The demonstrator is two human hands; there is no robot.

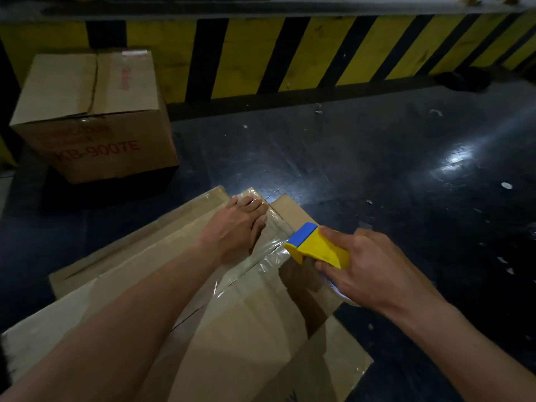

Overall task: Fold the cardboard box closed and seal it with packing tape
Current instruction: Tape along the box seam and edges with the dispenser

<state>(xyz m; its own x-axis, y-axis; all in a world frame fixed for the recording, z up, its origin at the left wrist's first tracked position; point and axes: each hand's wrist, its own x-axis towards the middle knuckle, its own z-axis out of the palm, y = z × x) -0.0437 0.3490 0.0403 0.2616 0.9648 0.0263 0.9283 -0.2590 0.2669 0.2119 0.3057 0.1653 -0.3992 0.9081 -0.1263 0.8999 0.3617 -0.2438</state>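
The box (246, 329) is lying at lower centre of the frame on the dark floor (377, 158), its flaps folded down. The left hand (235, 227) is pressing flat on the clear tape (272, 250) over the seam, fingers (252, 203) straight. The right hand (374, 274) is gripping the yellow-and-blue dispenser (316, 248), fingers curled round it. A second box (95, 117) is sitting at upper left.

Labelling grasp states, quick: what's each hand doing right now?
Left hand: open, fingers flat pressing the tape onto the cardboard box.
Right hand: closed, gripping the yellow tape dispenser.
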